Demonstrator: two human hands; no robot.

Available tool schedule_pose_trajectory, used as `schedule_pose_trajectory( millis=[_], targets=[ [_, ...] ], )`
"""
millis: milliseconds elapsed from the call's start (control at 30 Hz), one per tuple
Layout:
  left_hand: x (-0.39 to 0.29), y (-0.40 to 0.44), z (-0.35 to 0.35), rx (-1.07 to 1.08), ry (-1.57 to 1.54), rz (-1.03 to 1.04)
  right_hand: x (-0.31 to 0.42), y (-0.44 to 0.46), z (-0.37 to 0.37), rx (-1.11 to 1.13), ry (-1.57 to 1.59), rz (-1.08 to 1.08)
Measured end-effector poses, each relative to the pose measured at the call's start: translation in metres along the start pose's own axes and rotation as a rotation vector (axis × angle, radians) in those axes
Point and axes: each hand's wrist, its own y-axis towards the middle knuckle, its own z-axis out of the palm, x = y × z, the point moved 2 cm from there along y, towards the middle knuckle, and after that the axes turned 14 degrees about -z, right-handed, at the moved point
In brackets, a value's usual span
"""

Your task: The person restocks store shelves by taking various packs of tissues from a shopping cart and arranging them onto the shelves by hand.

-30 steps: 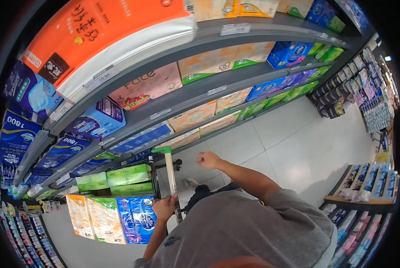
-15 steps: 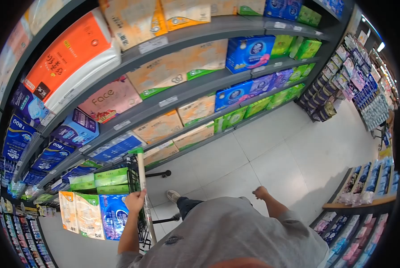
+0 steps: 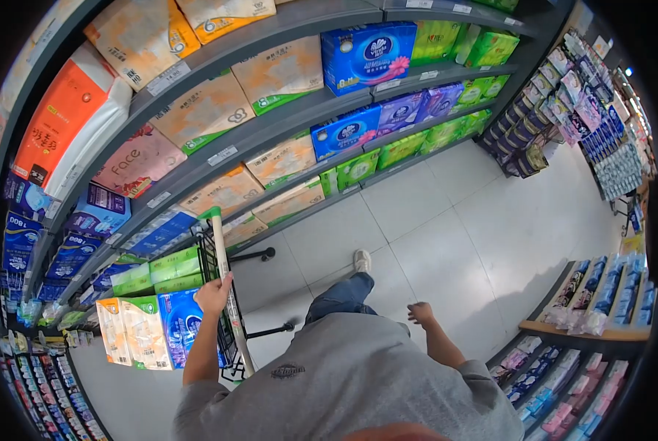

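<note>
My left hand is wrapped round the pale handle bar of a shopping cart, at the left of my body. The bar has a green end piece. Inside the cart lie green tissue packs, and beside them orange-and-white packs and a blue pack. My right hand hangs over the floor at my right side, its fingers loosely apart and holding nothing.
Long shelves with tissue packs run along the left and top. A hanging rack stands at the far end. At the right is a low display shelf with small packages. Grey tiles cover the floor.
The view has moved along the shelves, which slid toward the left. My left hand stays on the cart bar. My right hand has swung back and down beside my body. A foot has stepped forward.
</note>
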Motion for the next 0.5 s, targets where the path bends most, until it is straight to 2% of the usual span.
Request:
schedule_pose_trajectory(
  millis=[67, 233, 333, 500],
  targets=[
    [-0.029, -0.009, -0.006, 0.043, 0.046, -0.037, 0.025, 0.012, -0.005, 0.015, -0.016, -0.045],
    [-0.081, -0.016, 0.01, -0.073, 0.024, -0.017, 0.074, 0.052, -0.036, 0.028, 0.006, -0.213],
    [-0.116, -0.023, 0.015, -0.132, -0.006, 0.004, 0.081, 0.074, -0.071, 0.052, -0.045, -0.242],
    [-0.172, -0.032, 0.024, -0.203, -0.094, -0.007, 0.086, 0.095, -0.14, -0.009, -0.09, -0.173]
  ],
)
